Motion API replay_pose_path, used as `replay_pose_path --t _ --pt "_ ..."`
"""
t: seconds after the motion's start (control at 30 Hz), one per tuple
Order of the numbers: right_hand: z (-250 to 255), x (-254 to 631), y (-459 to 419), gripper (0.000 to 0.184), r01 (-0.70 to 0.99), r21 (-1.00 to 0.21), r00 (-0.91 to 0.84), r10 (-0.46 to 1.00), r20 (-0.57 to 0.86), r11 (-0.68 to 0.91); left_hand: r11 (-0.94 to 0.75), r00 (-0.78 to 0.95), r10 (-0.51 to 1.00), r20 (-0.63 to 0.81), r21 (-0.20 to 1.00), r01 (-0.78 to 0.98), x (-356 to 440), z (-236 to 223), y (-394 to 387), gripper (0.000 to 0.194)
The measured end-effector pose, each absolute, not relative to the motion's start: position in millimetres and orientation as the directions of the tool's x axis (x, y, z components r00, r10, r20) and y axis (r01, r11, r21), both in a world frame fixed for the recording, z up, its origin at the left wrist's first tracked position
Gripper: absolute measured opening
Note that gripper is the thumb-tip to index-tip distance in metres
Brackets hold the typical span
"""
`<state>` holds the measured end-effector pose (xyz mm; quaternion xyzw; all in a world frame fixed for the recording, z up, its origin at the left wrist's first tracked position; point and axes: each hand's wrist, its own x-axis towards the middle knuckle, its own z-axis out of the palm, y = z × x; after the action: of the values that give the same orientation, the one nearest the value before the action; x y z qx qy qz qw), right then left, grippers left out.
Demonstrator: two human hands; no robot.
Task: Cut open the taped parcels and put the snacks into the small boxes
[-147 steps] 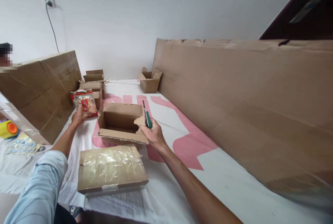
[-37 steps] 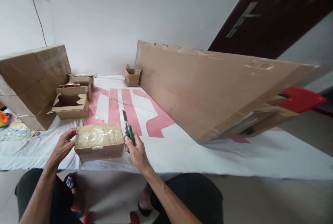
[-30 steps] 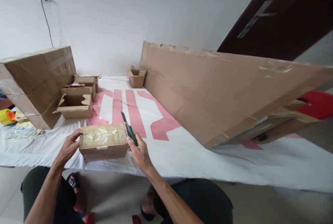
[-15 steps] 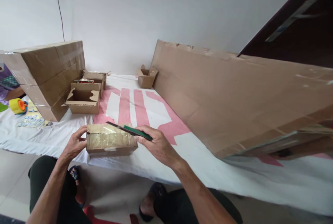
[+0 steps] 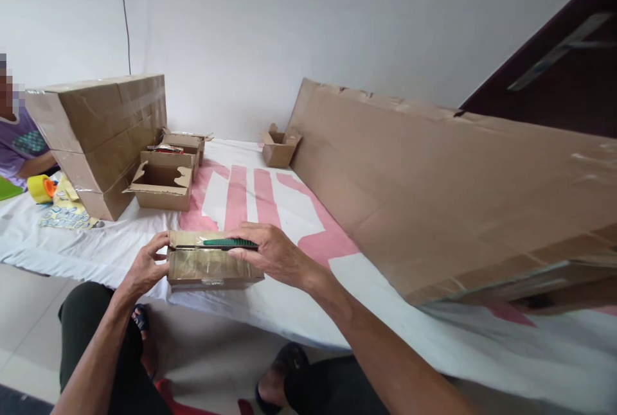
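Note:
A small taped cardboard box [image 5: 207, 267] lies at the near edge of the covered table, with a lengthwise seam along its top. My left hand [image 5: 147, 264] grips the box's left end between thumb and fingers. In my right hand [image 5: 272, 254] is a knife with a green ribbed grip [image 5: 226, 243]. Its dark blade lies flat along the seam, pointing left, and my right fingers rest over the right part of the box top. Whether the blade tip has entered the seam I cannot tell.
Beyond the left hand stand open small cartons [image 5: 161, 193] beside a stack of closed boxes [image 5: 103, 139]. A large cardboard panel [image 5: 409, 196] leans on the right, a small open carton [image 5: 279, 148] at its far end. Yellow tape [image 5: 39, 189] lies near a person in purple [image 5: 29, 145].
The knife has turned from slanting above the box to lying along its top seam. My right hand has moved left over the box; my left hand keeps its hold.

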<state>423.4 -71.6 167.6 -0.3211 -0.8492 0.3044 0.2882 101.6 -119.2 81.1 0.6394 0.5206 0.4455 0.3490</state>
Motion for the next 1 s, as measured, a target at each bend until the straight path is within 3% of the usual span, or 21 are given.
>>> replay_pose_path --t 0.23,0.7,0.87,1.0 --pt "171 421 -68 0.027 0.392 -0.656 -0.656 0.696 0.293 0.645 -0.219 0.063 0.976 0.21 0.908 0.356 103 81 -120 0.042" --pt "192 406 -53 0.01 0.518 -0.434 -0.737 0.642 0.211 0.737 -0.241 0.085 0.971 0.226 0.903 0.356 100 78 -117 0.044" --pt "218 388 -43 0.03 0.584 -0.323 -0.747 0.648 0.145 0.745 -0.237 0.101 0.971 0.215 0.9 0.367 98 82 -107 0.044" --pt "236 375 -35 0.033 0.621 -0.275 -0.745 0.662 0.084 0.734 -0.251 0.108 0.968 0.227 0.906 0.341 97 83 -99 0.041"
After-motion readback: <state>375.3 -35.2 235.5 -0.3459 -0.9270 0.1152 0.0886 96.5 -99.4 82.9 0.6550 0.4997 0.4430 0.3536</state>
